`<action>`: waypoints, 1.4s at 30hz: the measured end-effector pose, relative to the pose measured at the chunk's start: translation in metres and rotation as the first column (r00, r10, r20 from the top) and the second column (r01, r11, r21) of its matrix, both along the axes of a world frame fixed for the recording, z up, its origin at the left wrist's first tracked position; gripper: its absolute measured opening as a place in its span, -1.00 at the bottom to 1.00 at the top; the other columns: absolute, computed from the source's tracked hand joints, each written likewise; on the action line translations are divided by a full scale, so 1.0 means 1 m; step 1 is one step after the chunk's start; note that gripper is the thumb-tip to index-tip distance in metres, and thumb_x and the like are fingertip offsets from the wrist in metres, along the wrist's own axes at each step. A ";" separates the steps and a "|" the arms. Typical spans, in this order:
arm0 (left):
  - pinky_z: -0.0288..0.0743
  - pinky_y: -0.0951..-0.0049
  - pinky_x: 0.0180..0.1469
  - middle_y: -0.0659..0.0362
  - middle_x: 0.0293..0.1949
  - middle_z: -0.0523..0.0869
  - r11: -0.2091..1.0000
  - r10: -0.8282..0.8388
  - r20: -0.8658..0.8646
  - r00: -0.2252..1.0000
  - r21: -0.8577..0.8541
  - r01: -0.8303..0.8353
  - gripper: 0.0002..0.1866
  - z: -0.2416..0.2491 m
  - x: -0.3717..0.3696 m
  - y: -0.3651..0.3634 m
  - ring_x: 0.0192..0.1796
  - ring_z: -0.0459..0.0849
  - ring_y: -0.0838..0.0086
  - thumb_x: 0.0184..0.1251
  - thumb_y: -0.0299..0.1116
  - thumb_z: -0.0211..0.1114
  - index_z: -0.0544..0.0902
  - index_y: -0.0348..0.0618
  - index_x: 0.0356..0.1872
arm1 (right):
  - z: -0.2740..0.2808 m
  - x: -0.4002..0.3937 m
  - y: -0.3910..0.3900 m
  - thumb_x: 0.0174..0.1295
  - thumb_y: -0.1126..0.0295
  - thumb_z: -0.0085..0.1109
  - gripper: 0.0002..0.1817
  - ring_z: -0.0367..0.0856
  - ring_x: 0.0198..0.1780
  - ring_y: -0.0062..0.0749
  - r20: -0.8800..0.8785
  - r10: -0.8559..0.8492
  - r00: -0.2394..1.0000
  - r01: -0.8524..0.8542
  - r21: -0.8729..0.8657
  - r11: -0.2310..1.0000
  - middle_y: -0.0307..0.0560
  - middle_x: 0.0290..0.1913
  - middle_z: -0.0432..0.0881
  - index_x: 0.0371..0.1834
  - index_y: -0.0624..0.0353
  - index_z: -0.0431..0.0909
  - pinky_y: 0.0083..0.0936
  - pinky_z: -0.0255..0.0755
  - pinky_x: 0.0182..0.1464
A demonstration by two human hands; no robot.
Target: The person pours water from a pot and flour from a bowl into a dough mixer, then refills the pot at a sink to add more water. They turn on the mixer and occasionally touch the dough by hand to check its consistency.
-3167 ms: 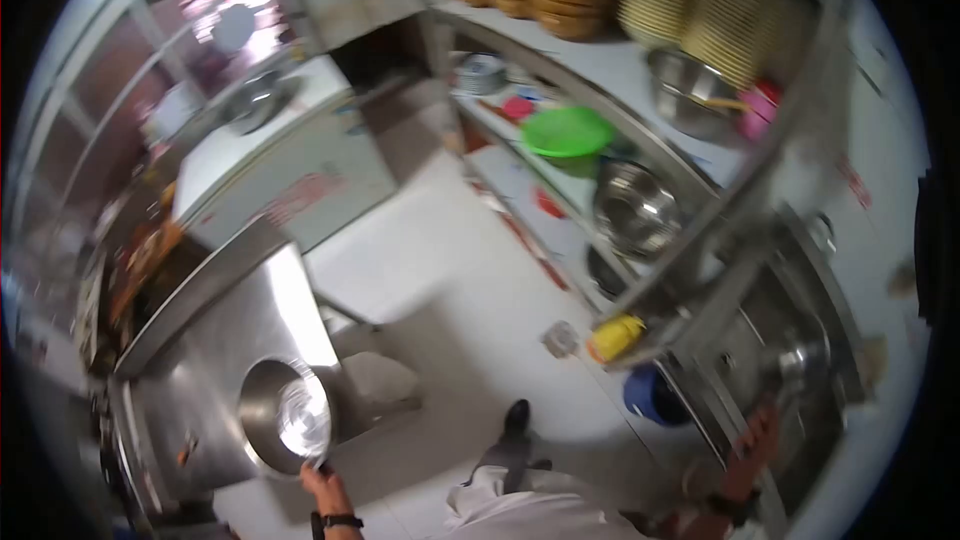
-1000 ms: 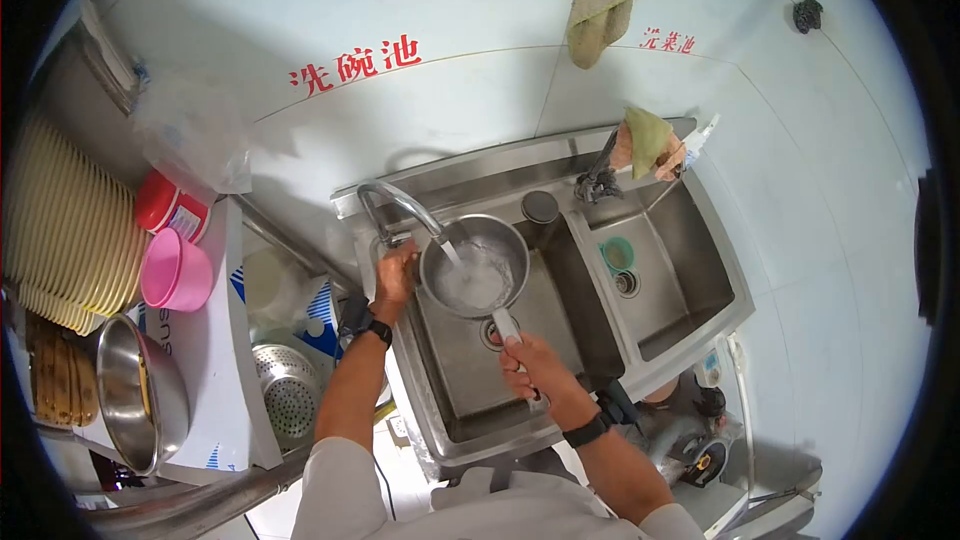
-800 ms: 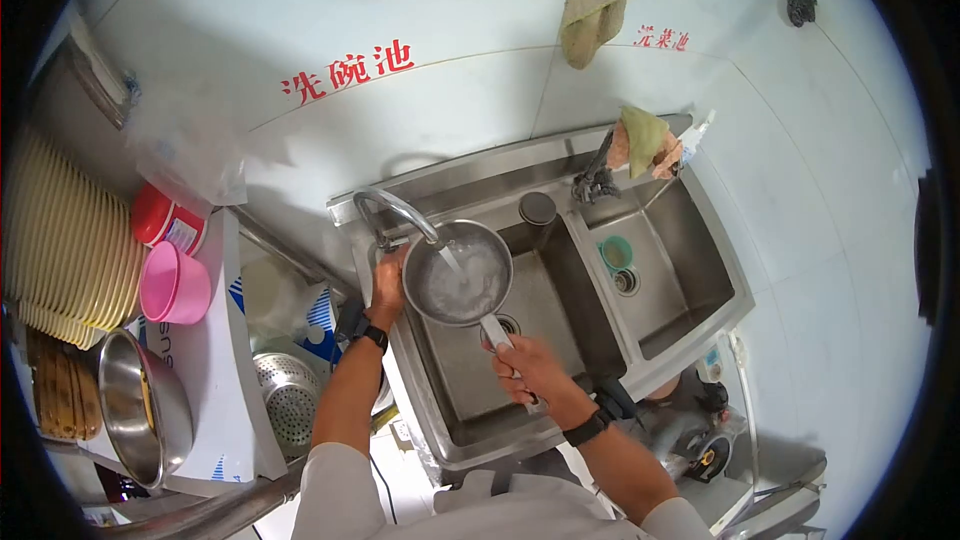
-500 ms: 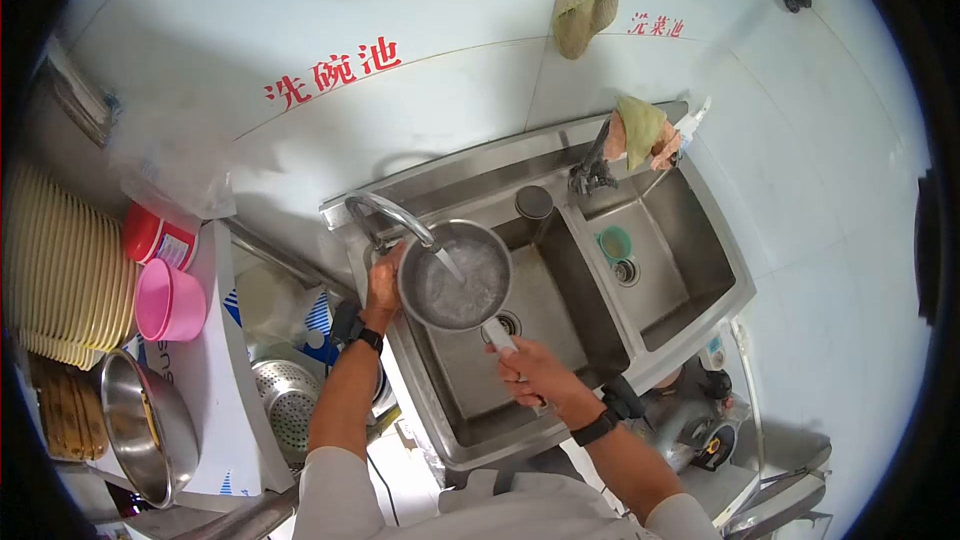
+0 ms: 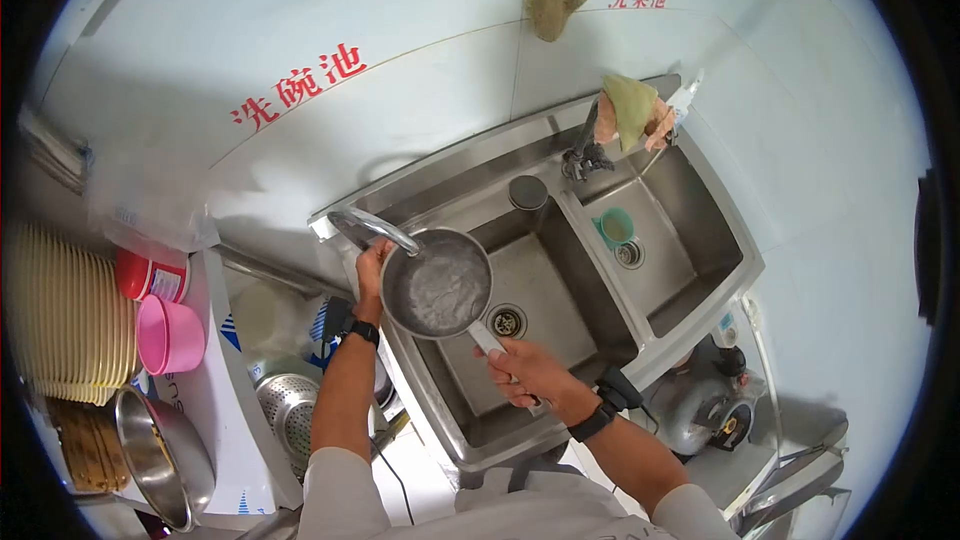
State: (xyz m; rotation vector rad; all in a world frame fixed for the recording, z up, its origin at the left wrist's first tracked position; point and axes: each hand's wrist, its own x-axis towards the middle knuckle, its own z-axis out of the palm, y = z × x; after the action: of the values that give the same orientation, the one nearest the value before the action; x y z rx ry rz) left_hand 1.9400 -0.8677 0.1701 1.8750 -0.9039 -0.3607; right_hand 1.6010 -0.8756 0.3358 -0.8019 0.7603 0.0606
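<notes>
My right hand (image 5: pixel 525 372) grips the light handle of a grey saucepan (image 5: pixel 438 325), which I hold over the left basin of the steel sink (image 5: pixel 560 300). Water (image 5: pixel 440 285) with a rippled surface lies in the pan. A curved chrome faucet (image 5: pixel 385 230) ends just over the pan's far rim, and no clear stream shows below its spout. My left hand (image 5: pixel 370 272) is at the pan's left side by the faucet's base. Its fingers are bent and partly hidden, so what they hold cannot be made out.
A green cup (image 5: pixel 615 226) sits in the right basin near its drain. Cloths (image 5: pixel 632 110) hang over the second faucet. Stacked plates (image 5: pixel 75 310), a pink tub (image 5: pixel 170 333) and a steel bowl (image 5: pixel 165 460) stand at left. A colander (image 5: pixel 290 410) is lower down.
The white stream seen falling from the spout into the pan no longer shows. The camera view has shifted slightly. My right hand still holds the handle, and my left hand remains by the faucet base.
</notes>
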 end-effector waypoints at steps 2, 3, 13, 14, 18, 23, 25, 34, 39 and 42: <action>0.55 0.16 -0.19 -0.14 -0.40 0.69 0.998 0.043 -0.056 0.998 0.054 -0.040 -0.72 -0.002 0.006 -0.008 -0.27 0.73 0.09 0.44 -0.26 0.16 0.65 -0.31 -0.29 | 0.008 -0.010 0.002 0.52 0.22 -0.14 -0.70 0.13 -0.66 -0.79 0.095 -0.017 0.995 0.005 0.120 0.993 -0.39 -0.48 0.22 0.14 0.16 0.33 -0.75 0.07 -0.73; 0.54 0.15 -0.24 -0.16 -0.43 0.67 0.995 0.059 0.197 0.979 0.070 -0.074 -0.71 0.001 0.005 -0.010 -0.33 0.72 0.12 0.45 -0.28 0.12 0.62 -0.32 -0.34 | 0.011 -0.017 0.002 0.52 0.22 -0.14 -0.70 0.13 -0.66 -0.79 0.095 -0.029 0.995 0.017 0.124 0.992 -0.39 -0.48 0.22 0.14 0.16 0.33 -0.75 0.07 -0.73; 0.46 0.46 -0.64 0.22 -0.43 0.50 0.974 0.215 -0.198 0.956 -0.022 -0.223 -0.85 -0.008 -0.005 -0.006 -0.62 0.48 0.50 0.36 -0.61 0.07 0.56 -0.27 -0.13 | 0.017 -0.148 0.048 0.48 0.24 -0.06 -0.63 0.20 -0.65 -0.78 0.187 -0.368 0.911 0.330 0.206 0.921 -0.37 -0.48 0.24 0.21 0.22 0.33 -0.79 0.09 -0.74; 0.46 0.49 -0.64 0.16 -0.32 0.56 0.940 0.246 -0.395 0.885 -0.127 -0.317 -0.78 0.002 -0.019 0.000 -0.61 0.51 0.49 0.38 -0.60 0.10 0.56 -0.30 0.00 | 0.018 -0.166 0.059 0.47 0.24 -0.05 -0.63 0.19 -0.65 -0.78 0.217 -0.399 0.891 0.360 0.196 0.912 -0.36 -0.48 0.24 0.21 0.23 0.33 -0.80 0.10 -0.74; 0.40 0.59 -0.63 0.01 0.09 0.61 0.992 0.071 -0.289 0.955 -0.078 -0.098 -0.57 0.045 -0.106 0.045 -0.50 0.64 0.48 0.42 -0.54 0.11 0.43 -0.18 0.30 | 0.030 -0.245 0.110 0.45 0.21 -0.01 -0.59 0.16 -0.67 -0.78 0.276 -0.609 0.743 0.571 0.212 0.793 -0.37 -0.52 0.22 0.23 0.23 0.32 -0.78 0.07 -0.76; 0.35 0.58 -0.58 0.08 0.12 0.62 0.980 -0.182 -0.302 0.936 0.020 0.197 -0.58 0.066 -0.261 0.075 -0.49 0.62 0.53 0.43 -0.48 0.07 0.43 -0.21 0.29 | 0.045 -0.332 0.202 0.51 0.16 -0.09 -0.62 0.09 -0.69 -0.80 0.277 -0.773 0.570 0.770 0.147 0.621 -0.40 -0.52 0.19 0.20 0.20 0.33 -0.76 0.00 -0.76; 0.40 0.56 -0.54 0.08 0.10 0.63 0.918 -0.357 -0.287 0.889 0.067 0.391 -0.57 0.076 -0.332 0.090 -0.43 0.64 0.48 0.43 -0.47 0.05 0.41 -0.24 0.31 | 0.040 -0.364 0.247 0.51 0.15 -0.10 -0.63 0.08 -0.71 -0.78 0.329 -0.848 0.416 0.863 0.152 0.482 -0.42 -0.55 0.17 0.16 0.20 0.32 -0.74 -0.01 -0.78; 0.54 0.23 -0.03 -0.08 -0.06 0.65 0.405 -0.826 -0.335 0.452 0.205 0.891 -0.58 0.125 -0.589 0.229 -0.15 0.61 0.23 0.29 -0.52 0.22 0.51 -0.42 0.18 | 0.046 -0.478 0.506 0.52 0.18 -0.15 -0.72 0.06 -0.68 -0.78 0.354 -0.902 -0.248 0.968 0.134 -0.213 -0.41 -0.54 0.18 0.05 0.16 0.31 -0.72 -0.02 -0.77; 0.53 0.36 -0.30 -0.02 -0.13 0.68 0.057 -0.904 -0.379 0.198 0.353 0.934 -0.69 0.036 -0.657 0.234 -0.33 0.61 0.32 0.30 -0.55 0.22 0.56 -0.41 0.06 | 0.046 -0.500 0.630 0.53 0.12 -0.13 -0.61 0.08 -0.73 -0.78 0.392 -0.706 -0.589 0.787 0.084 -0.611 -0.38 -0.55 0.16 0.17 0.22 0.29 -0.72 0.04 -0.80; 0.50 0.40 -0.41 -0.01 -0.12 0.67 -0.193 -0.919 -0.395 0.007 0.463 0.865 -0.68 0.006 -0.714 0.241 -0.40 0.61 0.35 0.34 -0.52 0.19 0.53 -0.39 0.10 | 0.053 -0.491 0.693 0.52 0.17 -0.17 -0.64 0.05 -0.68 -0.77 0.396 -0.518 -0.758 0.590 0.080 -0.803 -0.40 -0.55 0.17 0.18 0.20 0.28 -0.73 -0.01 -0.76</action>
State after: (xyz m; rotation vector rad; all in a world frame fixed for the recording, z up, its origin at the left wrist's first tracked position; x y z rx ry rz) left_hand 1.2264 -0.6264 0.1759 1.2729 -2.4508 -1.7147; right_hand 1.1103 -0.1826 0.3889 0.1830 1.0413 -2.4209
